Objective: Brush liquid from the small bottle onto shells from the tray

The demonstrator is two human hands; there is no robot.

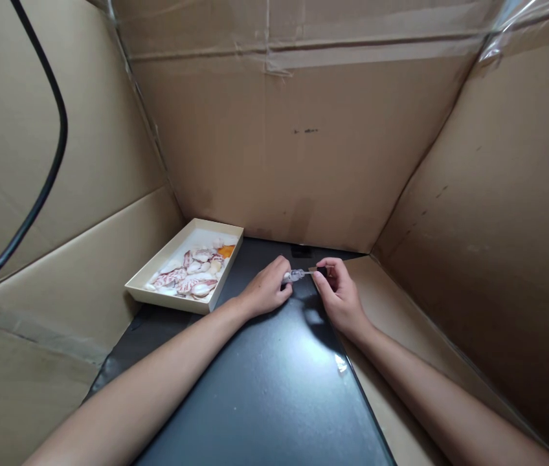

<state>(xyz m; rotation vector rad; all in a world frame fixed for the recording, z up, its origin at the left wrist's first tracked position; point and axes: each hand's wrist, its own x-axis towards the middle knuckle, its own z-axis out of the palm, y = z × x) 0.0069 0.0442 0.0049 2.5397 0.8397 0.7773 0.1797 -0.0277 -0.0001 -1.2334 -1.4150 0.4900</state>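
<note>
over the dark surface [255,401], the left hand [265,290] has its fingers closed around a small clear bottle [296,276], its neck pointing right, while the right hand [343,299] pinches a black cap [322,272] whose thin stem [308,272] reaches left to the bottle's mouth. left of both hands sits a shallow box [170,301] of shells [191,275], and at the far side stands a cardboard wall [265,149].

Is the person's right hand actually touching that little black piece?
Touching. The head view shows the right hand pinching the black piece, skin right against it with no visible gap.
</note>
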